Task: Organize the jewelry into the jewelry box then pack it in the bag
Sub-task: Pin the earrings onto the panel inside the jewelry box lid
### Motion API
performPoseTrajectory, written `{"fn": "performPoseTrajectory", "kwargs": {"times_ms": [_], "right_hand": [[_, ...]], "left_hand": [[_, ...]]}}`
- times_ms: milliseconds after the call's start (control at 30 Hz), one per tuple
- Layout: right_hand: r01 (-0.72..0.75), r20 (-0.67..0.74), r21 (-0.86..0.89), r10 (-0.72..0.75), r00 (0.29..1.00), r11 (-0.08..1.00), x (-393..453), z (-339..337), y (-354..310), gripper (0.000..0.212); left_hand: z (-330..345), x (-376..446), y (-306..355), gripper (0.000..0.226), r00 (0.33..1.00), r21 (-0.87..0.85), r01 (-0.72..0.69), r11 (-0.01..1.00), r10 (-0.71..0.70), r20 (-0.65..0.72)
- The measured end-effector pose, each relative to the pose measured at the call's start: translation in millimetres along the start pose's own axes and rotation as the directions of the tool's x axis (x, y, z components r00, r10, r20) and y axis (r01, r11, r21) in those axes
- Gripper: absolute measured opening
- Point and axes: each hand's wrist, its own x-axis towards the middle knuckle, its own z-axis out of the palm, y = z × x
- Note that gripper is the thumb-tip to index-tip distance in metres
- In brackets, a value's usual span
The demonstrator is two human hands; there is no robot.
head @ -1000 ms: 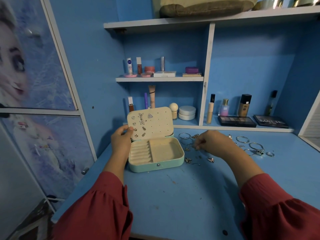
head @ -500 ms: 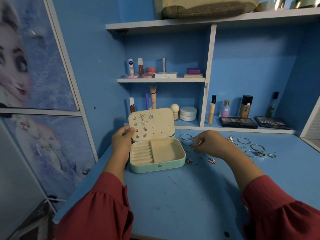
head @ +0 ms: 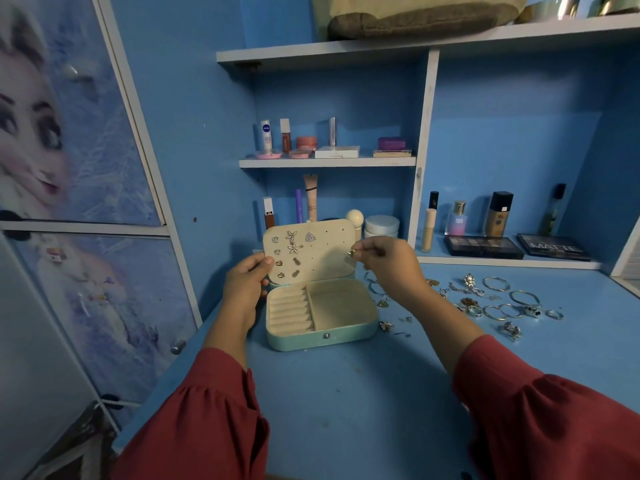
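The jewelry box (head: 320,306) is seen in the head view standing open on the counter (head: 346,393), its lid (head: 311,249) gripped at the left edge by the left hand (head: 247,282). A small earring (head: 351,253) is pinched in the right hand (head: 388,263) just before the lid's bare holes. The post should be lined up squarely with one free hole and pressed in while the lid is kept braced; loose jewelry (head: 498,303) is left on the counter to the right.

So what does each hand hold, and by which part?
The right hand pinches a small gold earring at its fingertips; which part cannot be told. The left hand holds the open mint-green jewelry box by its lid's left edge.
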Motion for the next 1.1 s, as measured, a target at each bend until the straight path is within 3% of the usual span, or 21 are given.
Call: {"fn": "performPoseTrajectory", "kwargs": {"times_ms": [133,367,1100], "right_hand": [[0.044,-0.027,0.055,-0.043,0.999,0.998,12,21,-8,0.005],[-0.048,-0.064,0.11,0.055,0.996,0.993,27,40,-4,0.008],[-0.068,-0.103,0.128,0.082,0.991,0.989,28,25,0,0.003]], "left_hand": [[-2,2,-2,0.028,1.0,-0.009,0.002,1.0,-0.002,0.012],[-2,1,-2,0.026,1.0,-0.037,-0.004,0.999,0.005,0.021],[-2,2,-4,0.024,1.0,-0.051,-0.01,0.999,0.011,0.029]]}}
